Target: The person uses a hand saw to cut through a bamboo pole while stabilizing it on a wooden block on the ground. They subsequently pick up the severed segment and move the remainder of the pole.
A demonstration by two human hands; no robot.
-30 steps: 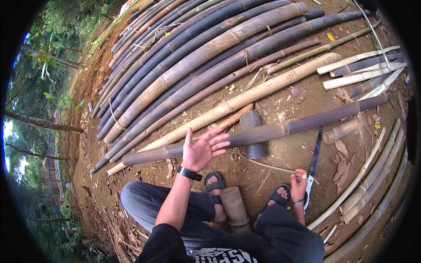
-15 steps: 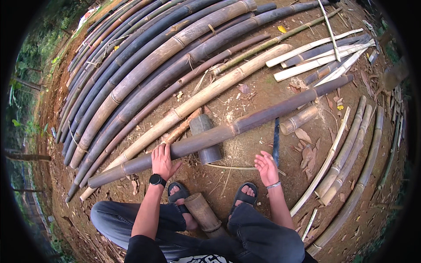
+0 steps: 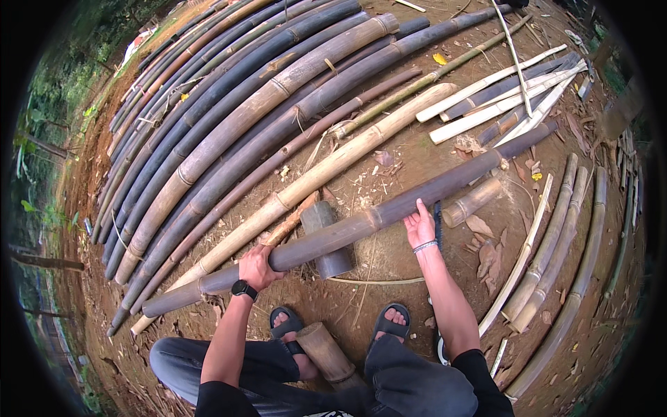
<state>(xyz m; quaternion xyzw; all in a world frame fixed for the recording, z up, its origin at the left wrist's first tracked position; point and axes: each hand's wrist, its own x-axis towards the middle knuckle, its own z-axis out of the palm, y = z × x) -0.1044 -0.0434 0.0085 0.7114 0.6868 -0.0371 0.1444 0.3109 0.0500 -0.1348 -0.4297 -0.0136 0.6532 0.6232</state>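
Note:
A long dark bamboo pole (image 3: 326, 241) slants across the ground in front of me, passing over a short thick dark bamboo piece (image 3: 334, 265). My left hand (image 3: 257, 269) is wrapped round its near side, left of the short piece. Farther right, my right hand (image 3: 420, 226) has its thumb up against the pole, and its other fingers reach under the pole, partly hidden. A saw (image 3: 438, 229) with a dark blade lies beside my right wrist; my forearm covers part of it. Another short bamboo piece (image 3: 324, 351) lies between my feet.
Several long bamboo poles (image 3: 229, 111) lie side by side at the far left, with a pale pole (image 3: 333, 163) nearest. Split strips (image 3: 479, 115) are piled at the far right. A cut bamboo length (image 3: 472, 202) and more poles (image 3: 549, 247) lie to the right.
My right hand has moved up and forward from open air onto the dark pole. My left hand stays on the pole, its grip shifted slightly toward the near side.

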